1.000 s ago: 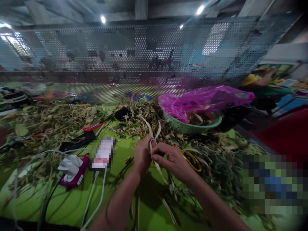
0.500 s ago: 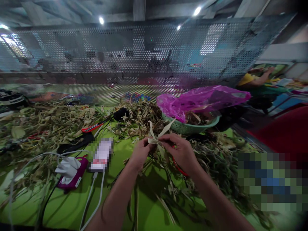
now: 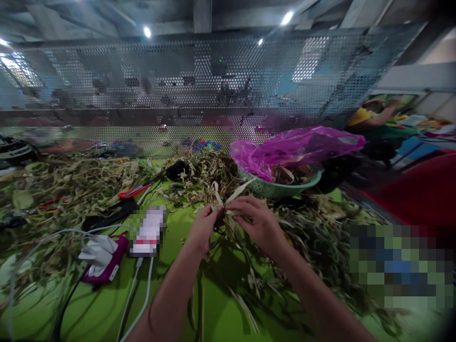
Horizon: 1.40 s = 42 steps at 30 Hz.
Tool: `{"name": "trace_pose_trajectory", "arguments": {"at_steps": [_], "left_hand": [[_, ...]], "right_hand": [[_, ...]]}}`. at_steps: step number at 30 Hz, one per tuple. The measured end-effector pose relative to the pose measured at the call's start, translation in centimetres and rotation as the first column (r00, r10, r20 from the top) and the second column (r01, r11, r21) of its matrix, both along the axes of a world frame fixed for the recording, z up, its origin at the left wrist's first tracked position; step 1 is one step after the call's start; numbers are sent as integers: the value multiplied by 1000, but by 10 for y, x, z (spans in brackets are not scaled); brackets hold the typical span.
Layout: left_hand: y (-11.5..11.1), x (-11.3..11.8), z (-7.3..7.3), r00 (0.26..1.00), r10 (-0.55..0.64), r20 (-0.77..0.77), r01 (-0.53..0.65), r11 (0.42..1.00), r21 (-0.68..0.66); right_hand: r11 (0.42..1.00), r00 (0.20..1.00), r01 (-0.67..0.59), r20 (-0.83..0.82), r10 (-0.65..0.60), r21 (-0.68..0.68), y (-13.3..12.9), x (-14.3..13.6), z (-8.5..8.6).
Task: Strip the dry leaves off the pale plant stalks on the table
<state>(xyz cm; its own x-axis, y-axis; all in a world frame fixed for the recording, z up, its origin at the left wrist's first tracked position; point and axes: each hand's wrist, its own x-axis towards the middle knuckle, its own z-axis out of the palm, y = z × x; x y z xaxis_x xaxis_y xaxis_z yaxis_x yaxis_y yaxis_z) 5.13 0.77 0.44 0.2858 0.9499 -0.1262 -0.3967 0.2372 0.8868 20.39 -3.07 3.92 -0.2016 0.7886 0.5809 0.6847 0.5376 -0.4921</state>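
Near the middle of the view, my left hand (image 3: 204,226) pinches a pale dried leaf strip (image 3: 240,190) between thumb and fingertips. My right hand (image 3: 257,223) closes on the same strip from the right, its fingertips close to those of my left hand. Two pale ends of the strip stick up above the fingers, and more leaf strands hang below them. The exact crossing of the strips between the fingertips is partly hidden. Under both hands lies the green tabletop (image 3: 171,280).
A green basket (image 3: 285,190) with a purple plastic bag (image 3: 292,148) stands behind my right hand. Dried leaves (image 3: 81,180) spread across both sides. A phone (image 3: 148,232), power adapter (image 3: 105,259), cables and red cutter (image 3: 133,191) lie left. A perforated metal screen rises behind.
Both hands have shifted slightly left with the strip. My right fingers have spread a little over it, and the loop between the fingertips shows less.
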Motion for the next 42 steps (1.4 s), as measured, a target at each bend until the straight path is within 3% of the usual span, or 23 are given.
{"name": "trace_pose_trajectory", "arguments": {"at_steps": [4,7,12,18,22,25,32,37,40,42], "left_hand": [[0,-1,3,1000,17,25,-17,1000,0],[0,-2,4,999,35,2,-35,999,17],[1,-2,0,989,24,-144,-4,991,137],[-1,2,2,959,45,-278,59,934,354],[-6,4,6,949,10,-316,111,925,363],[-7,5,4,942,4,-336,129,919,373],[-8,9,3,987,74,-142,-46,980,194],[-13,9,11,992,120,22,-121,993,6],[-12,8,11,992,122,36,-122,993,-5],[-10,7,8,992,123,-2,-123,992,24]], "right_hand": [[996,976,39,209,-55,82,-2,-1,3],[995,968,35,245,-57,93,-2,-1,3],[994,988,81,122,-90,79,1,0,-2],[982,970,173,-160,-183,-76,2,-3,-9],[953,940,278,-169,-295,-117,3,-4,-12],[949,938,294,-156,-310,-115,3,-6,-14],[970,883,147,-416,-217,-193,2,-14,-19],[936,795,12,-565,-222,-351,4,-18,-21],[921,702,-104,-684,-198,-375,6,-17,-22],[938,704,-87,-687,-180,-335,6,-15,-21]]}}
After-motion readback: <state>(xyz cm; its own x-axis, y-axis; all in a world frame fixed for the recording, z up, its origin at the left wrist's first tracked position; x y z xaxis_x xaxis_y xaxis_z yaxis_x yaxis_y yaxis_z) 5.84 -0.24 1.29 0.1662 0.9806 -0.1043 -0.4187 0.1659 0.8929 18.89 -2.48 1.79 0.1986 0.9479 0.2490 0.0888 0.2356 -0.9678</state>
